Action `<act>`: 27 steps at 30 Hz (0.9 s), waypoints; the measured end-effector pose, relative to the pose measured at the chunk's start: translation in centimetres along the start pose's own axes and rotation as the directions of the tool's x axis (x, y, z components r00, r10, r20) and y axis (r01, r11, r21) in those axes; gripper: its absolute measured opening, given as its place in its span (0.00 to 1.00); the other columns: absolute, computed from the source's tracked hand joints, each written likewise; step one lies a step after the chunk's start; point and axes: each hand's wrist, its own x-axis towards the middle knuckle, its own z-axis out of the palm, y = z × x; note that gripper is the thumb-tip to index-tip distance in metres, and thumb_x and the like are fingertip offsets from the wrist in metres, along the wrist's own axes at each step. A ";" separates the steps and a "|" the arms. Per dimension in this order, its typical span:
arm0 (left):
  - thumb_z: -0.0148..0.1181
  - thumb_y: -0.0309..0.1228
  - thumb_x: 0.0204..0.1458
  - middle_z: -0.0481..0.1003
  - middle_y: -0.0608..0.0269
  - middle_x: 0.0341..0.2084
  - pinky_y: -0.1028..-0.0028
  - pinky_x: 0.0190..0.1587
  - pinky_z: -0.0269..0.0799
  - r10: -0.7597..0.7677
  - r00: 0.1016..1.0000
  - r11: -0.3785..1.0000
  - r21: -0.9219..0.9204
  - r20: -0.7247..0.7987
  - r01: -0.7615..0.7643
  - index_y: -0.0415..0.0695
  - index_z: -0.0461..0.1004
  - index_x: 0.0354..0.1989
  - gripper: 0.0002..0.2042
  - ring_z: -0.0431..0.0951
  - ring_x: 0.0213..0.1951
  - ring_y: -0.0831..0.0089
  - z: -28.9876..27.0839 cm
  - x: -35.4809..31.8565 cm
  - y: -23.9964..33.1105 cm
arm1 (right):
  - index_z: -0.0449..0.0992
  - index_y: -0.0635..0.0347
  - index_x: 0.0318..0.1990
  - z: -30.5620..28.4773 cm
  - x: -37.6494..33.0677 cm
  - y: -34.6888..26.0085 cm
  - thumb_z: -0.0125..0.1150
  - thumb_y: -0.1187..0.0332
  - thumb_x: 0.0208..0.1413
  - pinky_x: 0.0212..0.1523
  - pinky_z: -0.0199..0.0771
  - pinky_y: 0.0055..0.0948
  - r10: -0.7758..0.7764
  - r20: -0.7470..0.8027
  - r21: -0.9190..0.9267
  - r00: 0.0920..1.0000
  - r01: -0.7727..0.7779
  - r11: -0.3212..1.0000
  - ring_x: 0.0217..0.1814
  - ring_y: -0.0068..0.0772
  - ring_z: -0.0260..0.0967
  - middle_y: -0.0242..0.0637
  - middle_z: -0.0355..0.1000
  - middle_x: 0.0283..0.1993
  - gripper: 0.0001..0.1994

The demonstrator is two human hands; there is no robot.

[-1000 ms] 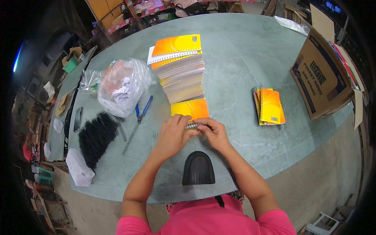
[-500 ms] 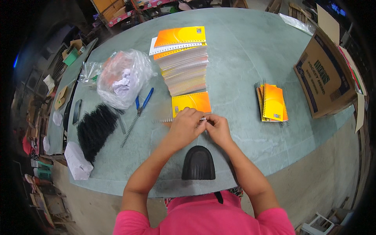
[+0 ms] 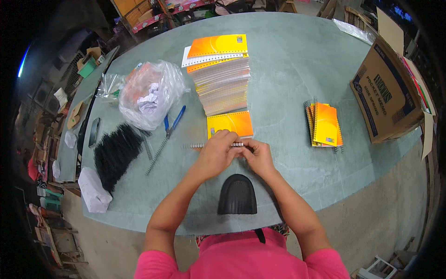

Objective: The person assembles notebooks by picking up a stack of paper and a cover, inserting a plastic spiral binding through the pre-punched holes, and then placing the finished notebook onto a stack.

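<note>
Both of my hands meet at the near side of the table's notebook stack. My left hand (image 3: 217, 151) is closed over a spiral binding coil (image 3: 194, 146), whose loose end sticks out to the left. Between the hands a short striped stretch of the coil shows along a pale edge. My right hand (image 3: 257, 154) pinches at the right end of that stretch. A sliver of orange under the coil looks like a memo pad, mostly hidden by my fingers. Just beyond lies a yellow-orange memo pad (image 3: 230, 122), in front of a tall leaning stack of pads (image 3: 223, 88).
Left are blue-handled pliers (image 3: 173, 122), a pile of black coils (image 3: 116, 156), a plastic bag with crumpled paper (image 3: 153, 95) and a phone (image 3: 94, 132). A black rounded object (image 3: 237, 195) lies near me. Coil-bound pads (image 3: 325, 124) and a cardboard box (image 3: 385, 93) are right.
More of the striped coil shows between my hands, which have parted slightly. The whole view has shifted a little; the things on the table stay in place.
</note>
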 end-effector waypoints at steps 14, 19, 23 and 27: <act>0.63 0.27 0.40 0.74 0.54 0.29 0.66 0.38 0.68 0.017 1.000 1.000 0.020 -0.016 -0.016 0.40 0.74 0.34 0.10 0.74 0.37 0.57 0.1 0.3 0.2 | 0.76 0.66 0.38 0.2 -0.3 0.4 0.60 0.74 0.48 0.32 0.71 0.28 -0.112 -0.027 0.004 0.993 0.112 0.994 0.30 0.38 0.73 0.47 0.74 0.31 0.09; 0.63 0.28 0.43 0.75 0.54 0.33 0.67 0.38 0.69 -0.284 0.958 0.947 0.168 0.046 0.273 0.39 0.74 0.36 0.11 0.75 0.35 0.59 -2.5 -1.7 -0.6 | 0.75 0.65 0.40 -1.4 0.2 -0.5 0.62 0.69 0.49 0.32 0.71 0.27 -0.056 -0.101 -0.122 0.993 0.044 0.992 0.30 0.27 0.71 0.38 0.75 0.33 0.12; 0.63 0.27 0.44 0.75 0.53 0.33 0.65 0.37 0.71 -0.330 0.944 0.944 -0.010 -0.022 0.330 0.39 0.73 0.41 0.14 0.76 0.33 0.57 -2.3 -2.3 1.0 | 0.68 0.65 0.50 -2.8 -0.5 -2.9 0.59 0.66 0.55 0.33 0.71 0.23 0.098 -0.253 0.131 0.963 -0.066 0.989 0.35 0.22 0.69 0.36 0.72 0.41 0.18; 0.63 0.29 0.45 0.74 0.53 0.36 0.66 0.41 0.70 0.075 0.984 0.996 0.061 -0.161 -0.066 0.41 0.73 0.42 0.15 0.74 0.38 0.58 1.5 -2.4 4.7 | 0.58 0.66 0.57 -1.8 -3.3 -5.4 0.55 0.62 0.58 0.38 0.72 0.24 0.237 -0.097 0.363 0.967 -0.187 0.913 0.43 0.23 0.68 0.38 0.67 0.49 0.24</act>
